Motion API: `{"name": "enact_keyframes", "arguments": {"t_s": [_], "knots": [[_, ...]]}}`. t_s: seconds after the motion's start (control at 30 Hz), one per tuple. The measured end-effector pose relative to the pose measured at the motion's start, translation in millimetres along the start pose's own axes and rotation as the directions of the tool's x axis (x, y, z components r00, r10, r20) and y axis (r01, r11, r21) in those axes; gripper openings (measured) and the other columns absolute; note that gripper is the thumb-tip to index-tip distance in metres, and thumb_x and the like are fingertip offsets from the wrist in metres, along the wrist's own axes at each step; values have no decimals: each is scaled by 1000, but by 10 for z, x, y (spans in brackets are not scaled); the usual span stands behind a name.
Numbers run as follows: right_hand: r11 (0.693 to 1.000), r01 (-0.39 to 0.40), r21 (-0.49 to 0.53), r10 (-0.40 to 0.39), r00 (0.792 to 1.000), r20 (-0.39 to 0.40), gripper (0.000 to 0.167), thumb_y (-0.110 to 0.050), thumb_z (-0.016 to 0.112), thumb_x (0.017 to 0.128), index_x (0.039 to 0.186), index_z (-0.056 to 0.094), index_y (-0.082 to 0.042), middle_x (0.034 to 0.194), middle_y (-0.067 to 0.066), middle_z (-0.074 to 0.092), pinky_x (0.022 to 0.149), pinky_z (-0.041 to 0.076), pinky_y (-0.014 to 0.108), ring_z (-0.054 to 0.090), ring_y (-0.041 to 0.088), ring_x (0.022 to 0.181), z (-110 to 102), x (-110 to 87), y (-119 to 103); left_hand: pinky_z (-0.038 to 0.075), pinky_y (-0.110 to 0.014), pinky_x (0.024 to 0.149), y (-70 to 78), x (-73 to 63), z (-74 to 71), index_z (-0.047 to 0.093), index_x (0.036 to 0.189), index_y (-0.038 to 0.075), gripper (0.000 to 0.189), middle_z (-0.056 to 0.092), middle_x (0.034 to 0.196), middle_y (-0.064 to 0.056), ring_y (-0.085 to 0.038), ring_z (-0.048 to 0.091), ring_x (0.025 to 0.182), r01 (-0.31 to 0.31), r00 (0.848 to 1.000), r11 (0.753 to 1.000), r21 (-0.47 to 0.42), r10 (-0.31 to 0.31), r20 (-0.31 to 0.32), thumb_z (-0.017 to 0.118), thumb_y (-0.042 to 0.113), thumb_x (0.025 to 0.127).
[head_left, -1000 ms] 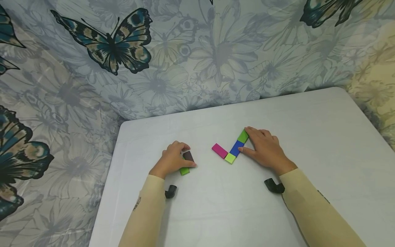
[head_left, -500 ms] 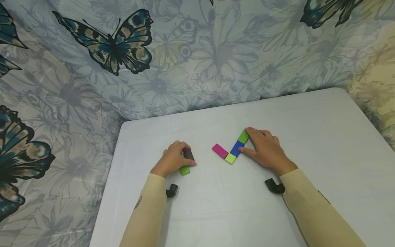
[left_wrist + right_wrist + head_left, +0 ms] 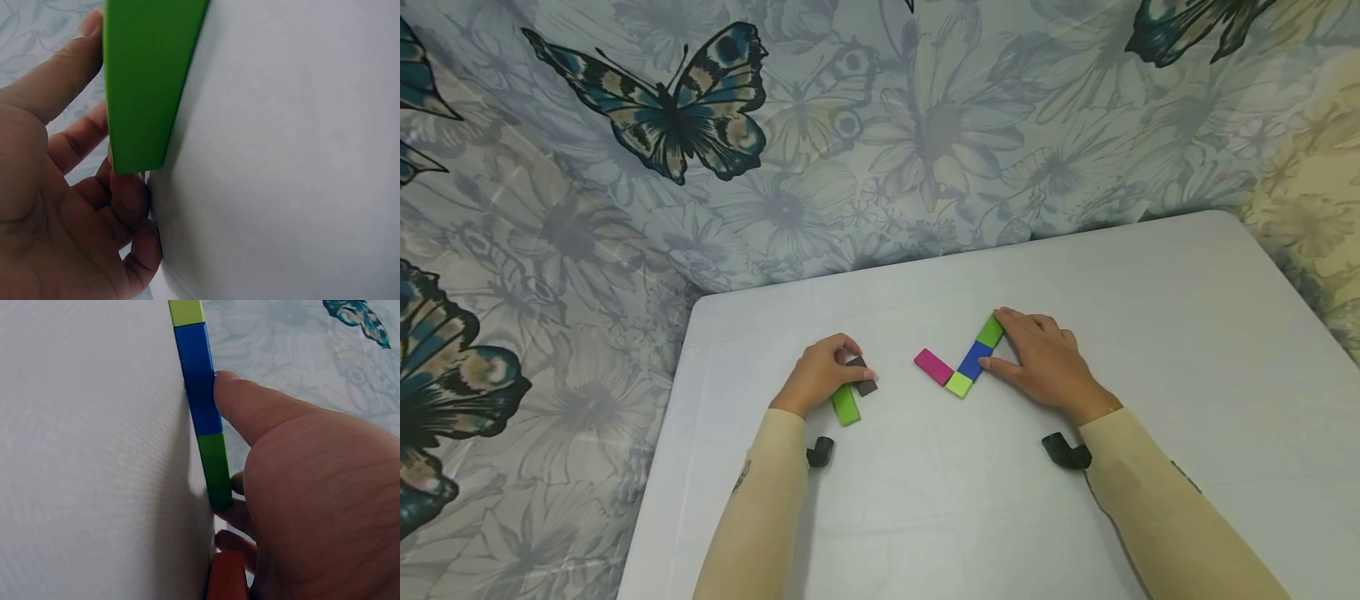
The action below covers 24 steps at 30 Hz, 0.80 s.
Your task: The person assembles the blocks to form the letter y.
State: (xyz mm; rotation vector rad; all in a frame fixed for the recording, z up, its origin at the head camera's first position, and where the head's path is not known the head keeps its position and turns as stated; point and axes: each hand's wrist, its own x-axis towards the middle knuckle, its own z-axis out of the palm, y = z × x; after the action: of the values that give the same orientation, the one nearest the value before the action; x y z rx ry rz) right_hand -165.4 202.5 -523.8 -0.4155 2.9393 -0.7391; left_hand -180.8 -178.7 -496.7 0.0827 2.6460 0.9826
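My left hand [image 3: 822, 372] pinches a dark brown block [image 3: 866, 387] between thumb and fingers in the head view. A green block [image 3: 846, 406] lies just below it, filling the top of the left wrist view. My right hand [image 3: 1048, 358] rests beside a row of blocks, its thumb touching the blue block [image 3: 974, 362] and its fingertips at the far green block [image 3: 990, 331]. A lime block [image 3: 958, 384] continues the row, and a magenta block [image 3: 933, 367] angles off from it. Under the right palm, a red block [image 3: 228, 578] shows in the right wrist view.
Everything lies on a white table [image 3: 925, 500]. Behind it hangs a butterfly-printed cloth [image 3: 925, 125], close to the table's back edge. A black curved piece [image 3: 1067, 451] juts from the right sleeve, and another black piece [image 3: 822, 452] from the left.
My left hand has shifted slightly away from me with the brown block, which has turned and uncovered more of the green block. The right hand and its row of blocks stay in place.
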Motion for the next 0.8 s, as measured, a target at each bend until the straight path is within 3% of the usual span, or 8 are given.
{"name": "enact_keyframes", "arguments": {"t_s": [0.2,0.4,0.57,0.8], "knots": [[1000,0,-1,0,1000,6,91,-54,73,102,168,36,-4,169,22,38,111,27,72,30,50,151,-11,0,7,45,-40,77,53,55,11,73,119,20,43,61,97,-3,-23,55,85,18,1000,999,27,-18,-11,92,45,89],[1000,-5,1,5,1000,6,91,-53,74,101,168,37,-4,169,22,38,111,27,72,30,50,150,-13,-4,1,47,-38,73,137,111,44,75,126,18,41,64,91,-3,-22,57,80,-1,1000,1000,29,1,-4,89,40,94],[1000,-2,2,2,1000,6,91,-53,74,102,168,37,-4,169,22,38,111,27,72,30,50,150,-11,-6,-7,50,-37,76,188,166,73,77,118,12,25,72,81,2,-18,66,77,-4,1000,999,-33,4,-3,83,29,101],[1000,1,8,-1,1000,4,90,-52,75,102,168,37,-4,169,22,38,112,27,72,30,51,150,-32,-16,-19,50,-37,82,239,226,109,77,108,9,14,76,80,3,-16,72,81,18,1000,992,-126,-21,-22,80,22,102]]}}
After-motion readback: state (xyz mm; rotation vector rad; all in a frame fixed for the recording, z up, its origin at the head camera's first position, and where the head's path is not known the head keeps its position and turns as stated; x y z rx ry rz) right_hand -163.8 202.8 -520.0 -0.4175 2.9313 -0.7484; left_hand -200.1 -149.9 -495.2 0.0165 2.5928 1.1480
